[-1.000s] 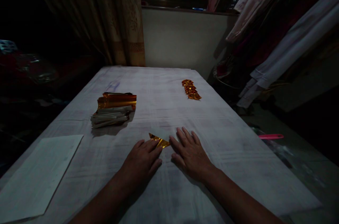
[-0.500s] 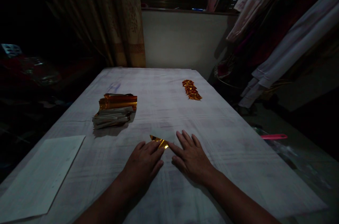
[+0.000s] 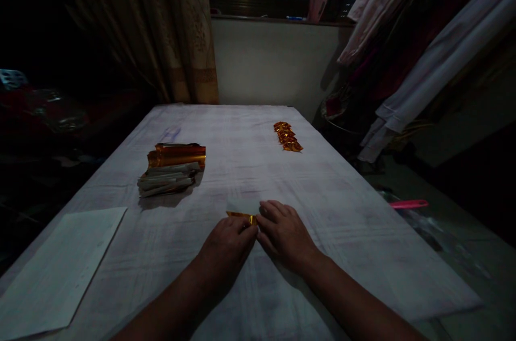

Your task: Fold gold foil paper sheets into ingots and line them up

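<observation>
A small sheet of gold foil paper (image 3: pixel 238 214), partly folded, lies on the cloth-covered table in front of me. Its pale side shows behind the gold edge. My left hand (image 3: pixel 226 244) is closed with its fingertips on the near edge of the paper. From the other side, my right hand (image 3: pixel 285 232) pinches the right end, its fingers bent and drawn together. The two hands almost meet, and they hide most of the paper's near part.
A stack of foil paper (image 3: pixel 177 158), gold and grey sides showing, sits at the left. Several folded gold pieces (image 3: pixel 288 137) form a row at the far right. A white sheet (image 3: pixel 60 271) lies near left. Clothes (image 3: pixel 407 94) hang beyond the table's right edge.
My right hand's spread fingers have drawn together and moved in to the paper. My left fingers have curled in closer to it. Less of the gold face shows now.
</observation>
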Tool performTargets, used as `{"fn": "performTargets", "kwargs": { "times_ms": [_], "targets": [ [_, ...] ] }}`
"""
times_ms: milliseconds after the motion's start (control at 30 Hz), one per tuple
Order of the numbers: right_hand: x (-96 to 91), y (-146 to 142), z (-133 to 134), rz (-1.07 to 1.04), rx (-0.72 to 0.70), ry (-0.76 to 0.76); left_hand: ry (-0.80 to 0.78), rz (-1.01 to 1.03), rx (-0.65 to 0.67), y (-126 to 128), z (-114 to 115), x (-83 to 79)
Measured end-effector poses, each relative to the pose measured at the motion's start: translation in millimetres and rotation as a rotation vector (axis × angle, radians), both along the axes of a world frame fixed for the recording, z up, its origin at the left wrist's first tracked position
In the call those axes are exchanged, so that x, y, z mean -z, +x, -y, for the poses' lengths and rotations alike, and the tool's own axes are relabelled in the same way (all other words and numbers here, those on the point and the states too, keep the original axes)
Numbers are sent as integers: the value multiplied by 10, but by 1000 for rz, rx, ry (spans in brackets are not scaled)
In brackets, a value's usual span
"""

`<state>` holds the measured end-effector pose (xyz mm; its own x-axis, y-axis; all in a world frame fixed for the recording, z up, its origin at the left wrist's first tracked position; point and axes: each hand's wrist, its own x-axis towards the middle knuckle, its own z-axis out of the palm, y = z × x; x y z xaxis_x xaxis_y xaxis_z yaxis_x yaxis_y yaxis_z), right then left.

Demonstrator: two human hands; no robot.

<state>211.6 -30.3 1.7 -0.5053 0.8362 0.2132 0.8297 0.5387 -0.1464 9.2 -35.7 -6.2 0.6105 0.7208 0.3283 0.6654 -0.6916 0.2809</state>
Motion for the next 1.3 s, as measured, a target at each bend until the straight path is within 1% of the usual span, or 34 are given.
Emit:
{"fn": "performTargets", "kwargs": {
  "times_ms": [67,133,200,267,367,433,533,600,733,867,1000,1167,1300],
  "targets": [
    [-51,-35,-38,-1,6,-35,-21,51,6,-12,-68,-18],
    [-72,-47,-68,1,18,-72,-36,112,-29,-83,-132,-55],
    [-64,-41,-85,-7,24,-93,-37,162,-33,-205,-176,-94],
    [-42,-31,-91,-25,24,-103,-12,194,-10,-350,-201,-121],
    [-11,-31,-97,-43,20,-103,14,167,-84,-526,-239,-113],
    [1,-40,-109,-47,17,-91,43,120,-84,-580,-289,-76],
    [9,-52,-139,-46,4,-72,115,52,-3,-573,-401,-18],
    [12,-56,-159,-40,-8,-68,135,8,40,-541,-478,-14],
    [18,-76,-175,-19,1,-68,159,-109,116,-489,-577,-91],
    [33,-121,-167,-26,-7,-47,230,-176,164,-462,-599,-139],
    [68,-136,-173,-34,-8,-16,241,-189,143,-421,-558,-107],
    [130,-85,-191,-19,-28,23,221,-106,51,-396,-455,-50],
    [145,-66,-194,-31,-46,5,190,-55,38,-398,-393,-37]
  ]
}}
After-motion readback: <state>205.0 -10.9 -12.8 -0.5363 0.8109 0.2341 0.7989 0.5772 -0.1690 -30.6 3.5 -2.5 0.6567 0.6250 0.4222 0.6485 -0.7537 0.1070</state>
